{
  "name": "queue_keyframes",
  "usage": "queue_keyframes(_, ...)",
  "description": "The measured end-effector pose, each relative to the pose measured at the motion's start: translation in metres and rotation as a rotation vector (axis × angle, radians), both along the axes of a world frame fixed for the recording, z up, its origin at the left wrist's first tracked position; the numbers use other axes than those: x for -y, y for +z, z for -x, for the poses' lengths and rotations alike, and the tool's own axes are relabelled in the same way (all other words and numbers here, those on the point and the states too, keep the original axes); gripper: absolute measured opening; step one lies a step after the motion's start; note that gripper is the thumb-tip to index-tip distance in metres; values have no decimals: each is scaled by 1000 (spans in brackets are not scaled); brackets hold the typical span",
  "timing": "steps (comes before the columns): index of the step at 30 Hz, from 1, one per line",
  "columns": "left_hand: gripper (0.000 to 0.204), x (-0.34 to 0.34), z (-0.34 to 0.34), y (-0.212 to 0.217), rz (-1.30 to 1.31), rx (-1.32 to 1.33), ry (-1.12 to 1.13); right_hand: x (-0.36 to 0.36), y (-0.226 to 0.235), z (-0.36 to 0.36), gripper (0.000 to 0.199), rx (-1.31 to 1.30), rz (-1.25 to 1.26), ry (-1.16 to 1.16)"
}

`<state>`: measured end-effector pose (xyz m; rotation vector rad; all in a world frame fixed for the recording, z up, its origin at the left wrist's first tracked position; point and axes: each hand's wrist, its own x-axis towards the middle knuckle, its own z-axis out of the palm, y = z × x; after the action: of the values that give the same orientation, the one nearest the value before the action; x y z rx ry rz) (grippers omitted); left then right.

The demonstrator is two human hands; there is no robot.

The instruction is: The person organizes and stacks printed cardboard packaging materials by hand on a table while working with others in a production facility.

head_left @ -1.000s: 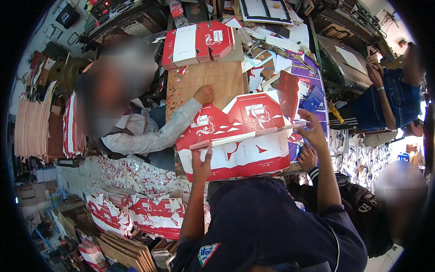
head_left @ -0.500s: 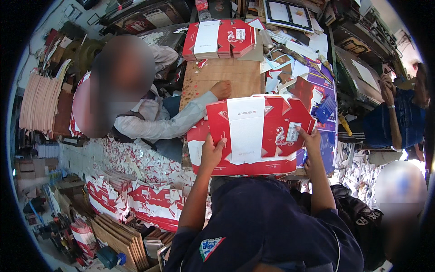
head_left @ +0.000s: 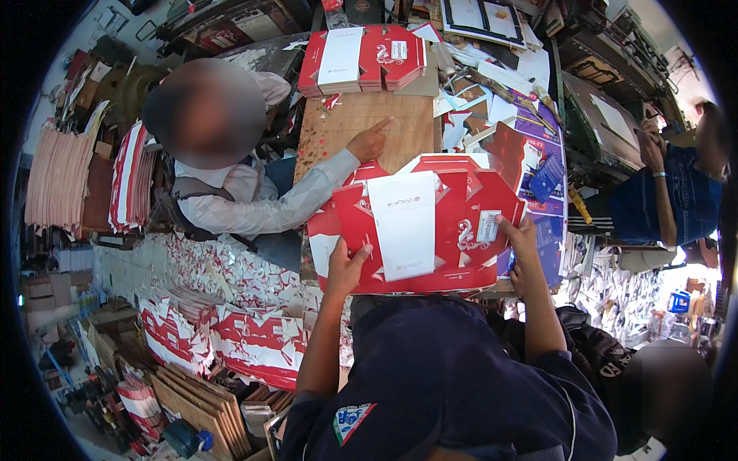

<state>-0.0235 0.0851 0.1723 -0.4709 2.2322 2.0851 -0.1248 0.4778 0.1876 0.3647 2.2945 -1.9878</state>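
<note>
A flat red-and-white cardboard box blank (head_left: pixel 403 230) is held between my two hands, tilted slightly over the near edge of the table. My left hand (head_left: pixel 346 265) grips its lower left side, thumb on top. At the right edge, my right hand (head_left: pixel 520 242) pinches it beside a small white label, with the thumb on the face. More red-and-white blanks (head_left: pixel 324 244) lie under it, partly hidden. Just beyond, a co-worker's hand (head_left: pixel 370 142) rests over the wooden tabletop (head_left: pixel 330 127) with its index finger stretched out.
A stack of red-and-white blanks (head_left: pixel 342 58) stands at the table's far end. Paper offcuts, tools and purple printed sheets (head_left: pixel 550 238) cover the right side. The co-worker (head_left: pixel 231 192) sits at the left. Bundles of red-and-white cardboard (head_left: pixel 257 346) stand on the scrap-strewn floor.
The co-worker's hand has gone from curled to pointing with one finger. The blank in my hands has tilted slightly, its right side higher. The whole view has shifted a little.
</note>
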Motion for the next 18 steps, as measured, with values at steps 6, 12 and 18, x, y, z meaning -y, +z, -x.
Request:
queue_keyframes(6,39,13,19,-4,136,-236,42,0,20,18,37,-14,-70,191)
queue_keyframes(12,39,8,17,-23,47,-216,120,-21,33,19,61,31,-433,418)
queue_keyframes(18,43,13,17,-27,66,-169,46,21,182,34,85,-224,-520,680)
